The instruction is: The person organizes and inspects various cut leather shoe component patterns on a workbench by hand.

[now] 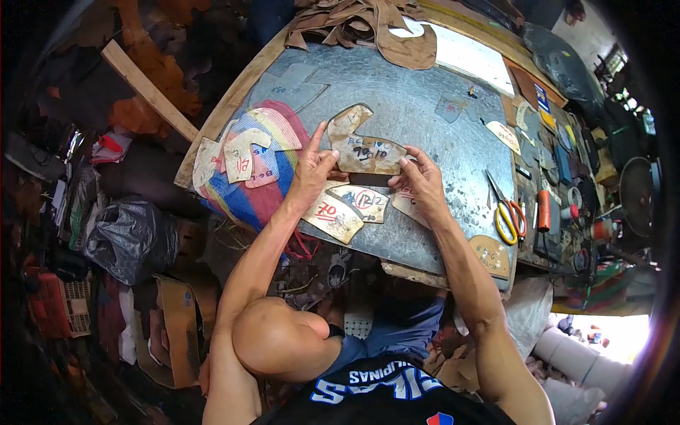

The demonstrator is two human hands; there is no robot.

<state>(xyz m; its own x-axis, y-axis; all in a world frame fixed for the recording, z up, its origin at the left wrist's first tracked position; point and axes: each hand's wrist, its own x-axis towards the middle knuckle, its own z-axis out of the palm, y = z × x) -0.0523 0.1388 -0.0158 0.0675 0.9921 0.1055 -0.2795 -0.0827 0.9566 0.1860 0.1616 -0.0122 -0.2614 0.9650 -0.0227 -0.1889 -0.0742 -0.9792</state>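
Above the grey worktable (439,127), a worn brown pattern template (365,145) with handwritten letters and numbers is held between my two hands. My left hand (313,168) grips its left end, thumb on the edge and index finger pointing up alongside. At the lower right corner, my right hand (421,183) pinches it with thumb and fingers. A dark brown edge shows just beneath the template; what it belongs to is mostly hidden. Below lie marked templates, one with a red 70 (331,216) and one with a circled number (365,200). Another template (411,205) is partly covered by my right hand.
A striped woven sack (283,134) with more templates (248,156) lies at the table's left. Scissors (506,216) with yellow and orange handles rest at right, near an orange cylinder (543,211). Brown cut pieces (407,46) and a white sheet (471,60) are at the far edge.
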